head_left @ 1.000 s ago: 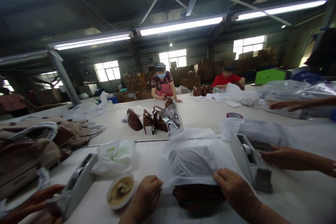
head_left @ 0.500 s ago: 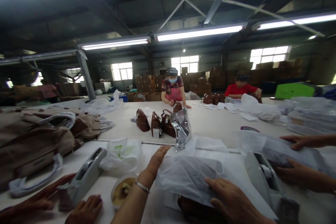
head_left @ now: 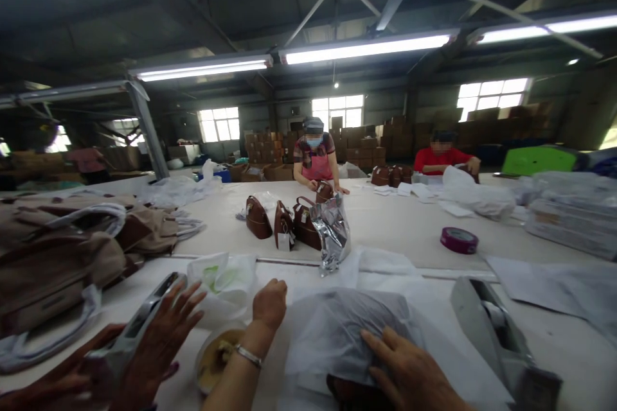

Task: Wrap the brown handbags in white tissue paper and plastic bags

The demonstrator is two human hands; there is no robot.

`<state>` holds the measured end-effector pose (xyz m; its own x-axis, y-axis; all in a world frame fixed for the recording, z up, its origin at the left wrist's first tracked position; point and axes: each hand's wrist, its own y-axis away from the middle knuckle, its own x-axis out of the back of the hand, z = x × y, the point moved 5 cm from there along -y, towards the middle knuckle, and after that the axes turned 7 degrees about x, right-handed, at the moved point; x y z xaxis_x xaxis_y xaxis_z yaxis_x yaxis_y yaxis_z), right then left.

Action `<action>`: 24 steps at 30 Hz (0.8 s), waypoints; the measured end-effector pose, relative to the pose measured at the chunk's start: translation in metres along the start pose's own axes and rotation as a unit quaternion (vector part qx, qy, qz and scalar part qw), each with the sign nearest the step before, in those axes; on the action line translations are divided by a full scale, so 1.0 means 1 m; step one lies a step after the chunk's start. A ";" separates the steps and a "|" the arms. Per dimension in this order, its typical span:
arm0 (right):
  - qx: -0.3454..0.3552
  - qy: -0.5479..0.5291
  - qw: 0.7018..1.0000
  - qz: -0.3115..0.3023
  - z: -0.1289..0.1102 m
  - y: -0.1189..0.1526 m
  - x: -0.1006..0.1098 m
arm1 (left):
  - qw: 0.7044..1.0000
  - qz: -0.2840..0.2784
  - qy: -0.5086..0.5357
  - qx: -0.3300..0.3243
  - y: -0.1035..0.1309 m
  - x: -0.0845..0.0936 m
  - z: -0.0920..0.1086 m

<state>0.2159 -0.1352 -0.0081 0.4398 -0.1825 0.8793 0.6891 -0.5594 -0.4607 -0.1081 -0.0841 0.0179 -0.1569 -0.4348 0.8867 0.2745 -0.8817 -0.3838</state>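
Near the front edge of the white table (head_left: 395, 225), as seen from the head camera, a dark brown item (head_left: 349, 390) is set close before the wearer, seemingly so that both hands can work over it without stretching. By the right hand (head_left: 409, 363), the top of the bulge is pressed with extended fingers, slightly parted; nothing is gripped, and the touch is probably meant to hold the thin white covering (head_left: 332, 331) against what lies beneath. Beside the covering's left side, the left hand (head_left: 268, 303) is seen from behind with its fingers seemingly curled; whether they are closed together, or clamped on the film, cannot be told.

On either side, a tape dispenser is placed: the grey right-hand dispenser (head_left: 499, 340) is angled toward the wearer, presumably for easy reach, while the left-hand dispenser (head_left: 139, 318) is partly hidden by a co-worker's hand (head_left: 164, 334). Under the wearer's left forearm, a bowl (head_left: 200, 354) is partly covered from sight.

As for looks, the covering is milky, half see-through and finely creased, stretched in folds over a rounded grey-looking hump and spread loosely at its left. Only at the lower edge is the dark brown surface left uncovered, so its full shape cannot be made out.
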 end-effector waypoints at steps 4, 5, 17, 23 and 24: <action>-0.027 -0.010 0.999 -0.039 -0.004 -0.006 0.003 | 0.998 0.066 0.022 0.006 -0.006 0.052 0.035; -0.036 -0.009 0.998 -0.044 -0.006 -0.009 0.003 | 0.996 0.077 0.046 -0.020 -0.002 0.062 0.056; -0.147 -0.092 0.976 0.133 0.059 0.016 0.053 | 0.927 -0.121 0.095 -0.341 0.082 -0.022 0.188; -0.420 -0.057 0.898 0.114 0.165 0.005 0.064 | 0.925 -0.111 0.055 -0.360 0.084 -0.021 0.185; -0.426 -0.067 0.896 0.109 0.171 0.001 0.060 | 0.925 -0.109 0.051 -0.361 0.084 -0.021 0.185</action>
<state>0.3414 -0.0085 0.0231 0.6149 -0.2959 0.7310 -0.0865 -0.9466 -0.3104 0.0940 -0.1154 0.0145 -0.2325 -0.2159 0.9483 -0.4728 -0.8270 -0.3041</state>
